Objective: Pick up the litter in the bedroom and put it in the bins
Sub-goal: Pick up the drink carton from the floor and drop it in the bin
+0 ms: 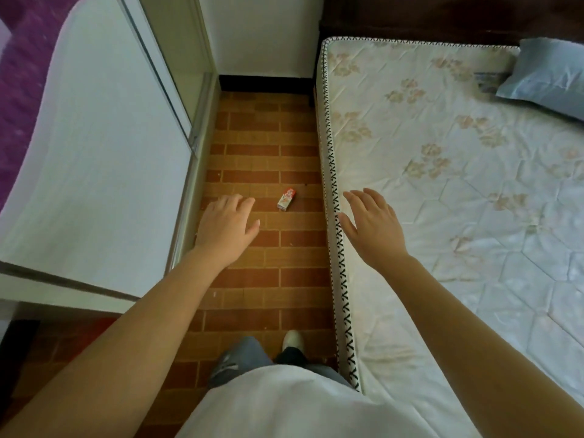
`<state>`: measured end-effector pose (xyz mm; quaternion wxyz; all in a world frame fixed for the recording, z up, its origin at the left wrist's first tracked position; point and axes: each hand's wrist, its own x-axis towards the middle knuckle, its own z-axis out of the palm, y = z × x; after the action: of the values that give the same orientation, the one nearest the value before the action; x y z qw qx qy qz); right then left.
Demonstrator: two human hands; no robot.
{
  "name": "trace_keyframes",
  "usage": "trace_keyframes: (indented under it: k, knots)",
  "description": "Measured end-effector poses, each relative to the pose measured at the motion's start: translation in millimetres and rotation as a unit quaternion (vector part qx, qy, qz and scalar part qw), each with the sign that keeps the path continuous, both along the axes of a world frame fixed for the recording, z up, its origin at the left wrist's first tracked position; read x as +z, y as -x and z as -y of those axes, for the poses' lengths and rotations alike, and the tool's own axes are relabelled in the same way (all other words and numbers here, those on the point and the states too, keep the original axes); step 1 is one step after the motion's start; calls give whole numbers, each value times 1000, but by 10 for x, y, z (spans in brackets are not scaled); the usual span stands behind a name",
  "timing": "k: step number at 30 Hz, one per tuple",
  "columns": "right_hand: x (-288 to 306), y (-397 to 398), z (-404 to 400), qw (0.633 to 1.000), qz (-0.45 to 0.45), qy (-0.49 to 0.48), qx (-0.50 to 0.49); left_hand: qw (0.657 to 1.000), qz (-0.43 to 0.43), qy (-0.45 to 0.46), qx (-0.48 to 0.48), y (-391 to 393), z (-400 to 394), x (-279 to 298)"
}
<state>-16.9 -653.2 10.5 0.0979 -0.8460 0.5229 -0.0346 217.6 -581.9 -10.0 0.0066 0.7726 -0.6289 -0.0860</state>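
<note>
A small red and white carton (286, 199) lies on the brick-patterned floor (252, 279) in the narrow aisle beside the bed. My left hand (226, 227) hovers palm down just left of the carton, fingers apart, holding nothing. My right hand (373, 224) is stretched out over the edge of the mattress (458, 184), right of the carton, fingers spread and empty. No bin is in view.
A white wardrobe with a sliding door (94, 153) lines the left side of the aisle. A blue pillow (550, 77) lies at the head of the bed. A white wall (262, 36) closes the far end. My legs and a white shoe (293, 341) are below.
</note>
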Motion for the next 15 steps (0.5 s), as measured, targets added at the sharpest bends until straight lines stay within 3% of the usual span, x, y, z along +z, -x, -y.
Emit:
trace_keyframes:
  k: [15]
  knots:
    - [-280, -1023, 1875, 1000, 6, -11, -23, 999, -5, -18, -34, -1041, 2006, -232]
